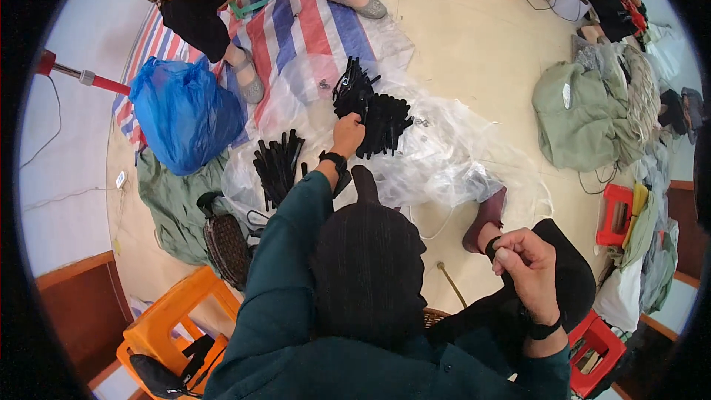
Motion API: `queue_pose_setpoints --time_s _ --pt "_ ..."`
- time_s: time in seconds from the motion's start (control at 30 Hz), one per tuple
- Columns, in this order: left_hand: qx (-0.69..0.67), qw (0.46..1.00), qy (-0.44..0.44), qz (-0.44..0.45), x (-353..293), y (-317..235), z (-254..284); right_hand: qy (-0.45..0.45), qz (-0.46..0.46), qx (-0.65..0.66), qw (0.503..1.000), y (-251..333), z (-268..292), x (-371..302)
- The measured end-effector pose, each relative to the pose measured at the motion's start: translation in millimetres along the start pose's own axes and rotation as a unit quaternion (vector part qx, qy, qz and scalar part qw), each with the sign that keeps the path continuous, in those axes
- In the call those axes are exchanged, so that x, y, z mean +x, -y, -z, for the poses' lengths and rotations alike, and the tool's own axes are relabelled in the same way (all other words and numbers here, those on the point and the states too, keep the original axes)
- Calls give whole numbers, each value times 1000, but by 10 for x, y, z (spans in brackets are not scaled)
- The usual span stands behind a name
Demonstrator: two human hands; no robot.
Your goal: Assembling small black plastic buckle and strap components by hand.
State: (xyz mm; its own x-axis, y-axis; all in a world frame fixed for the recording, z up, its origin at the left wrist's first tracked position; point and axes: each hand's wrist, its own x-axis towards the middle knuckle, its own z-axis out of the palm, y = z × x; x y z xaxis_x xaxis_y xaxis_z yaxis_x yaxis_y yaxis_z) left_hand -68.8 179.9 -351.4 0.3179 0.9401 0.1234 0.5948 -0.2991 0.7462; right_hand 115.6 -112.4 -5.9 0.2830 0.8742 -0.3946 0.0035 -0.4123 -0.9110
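Ahead of me, my left hand reaches to the near edge of a pile of short black strips. Its fingers are curled against the strips, and what they grip, if anything, is hidden. Held over my bent leg at the right, my right hand is closed in a pinch on a short black strip. A second group of black strips lies left of my left forearm. Both groups rest on clear plastic sheeting spread over the floor.
A full blue plastic bag stands at the left on a striped sheet, where another person sits. An orange stool is at the lower left. Green sacks and red stools line the right, with another person beyond.
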Motion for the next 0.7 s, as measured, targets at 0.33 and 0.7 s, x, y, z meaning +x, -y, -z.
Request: queue_pose_setpoints --time_s 0.33,0.7 --pt "-11 992 67 102 -916 131 231 -24 -35 -22 999 29 -50 9" --pt "78 960 -84 254 -1954 751 908 0 -19 -26 999 -35 -253 -19"
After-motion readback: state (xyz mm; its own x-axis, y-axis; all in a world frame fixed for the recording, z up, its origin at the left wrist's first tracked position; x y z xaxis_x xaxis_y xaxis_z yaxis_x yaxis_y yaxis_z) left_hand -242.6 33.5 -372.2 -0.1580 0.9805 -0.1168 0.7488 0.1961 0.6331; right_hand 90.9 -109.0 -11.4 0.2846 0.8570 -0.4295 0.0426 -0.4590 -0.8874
